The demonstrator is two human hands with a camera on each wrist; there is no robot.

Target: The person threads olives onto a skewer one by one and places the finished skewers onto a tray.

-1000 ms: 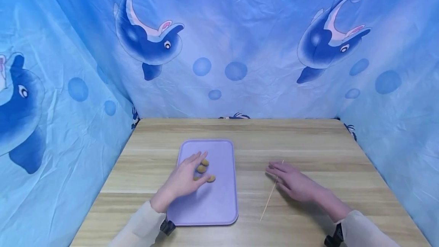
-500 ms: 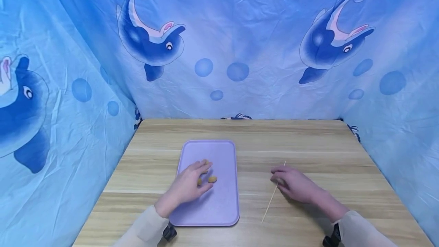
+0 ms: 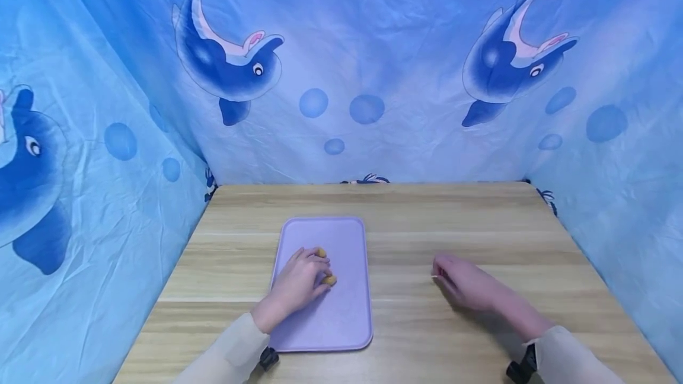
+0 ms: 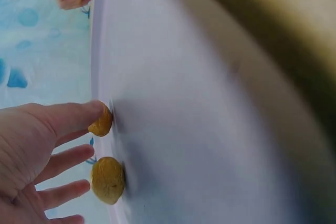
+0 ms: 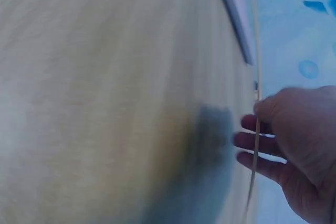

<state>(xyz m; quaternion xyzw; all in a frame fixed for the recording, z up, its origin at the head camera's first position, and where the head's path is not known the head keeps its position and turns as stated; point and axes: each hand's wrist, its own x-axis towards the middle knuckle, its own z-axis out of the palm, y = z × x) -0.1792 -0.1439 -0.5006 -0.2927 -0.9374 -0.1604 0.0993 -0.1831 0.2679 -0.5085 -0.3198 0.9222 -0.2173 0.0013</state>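
Observation:
My left hand [image 3: 299,280] is over the lilac tray [image 3: 341,319], thumb and index finger pinching a small yellow-brown fruit [image 4: 101,124]. Another such fruit [image 4: 108,180] sits on the tray by the other fingertips. In the head view, one more fruit piece [image 3: 321,252] shows at the far fingertips, and the hand hides whatever lies beneath it. To the right of the tray, my right hand [image 3: 469,283] pinches a thin wooden skewer [image 5: 255,156] between thumb and fingers. The skewer runs past the palm; only a short pale bit of it shows in the head view.
Both hands work over a wood-grain table [image 3: 405,212], the tray lying left of its middle. A blue curtain [image 3: 341,64] printed with dolphins hangs behind and at both sides. Dark wrist bands [image 3: 523,366] show at the sleeves.
My left hand has closed thumb and index finger on a fruit. My right fingers have gripped the skewer, which has turned away from its earlier slanting line on the table.

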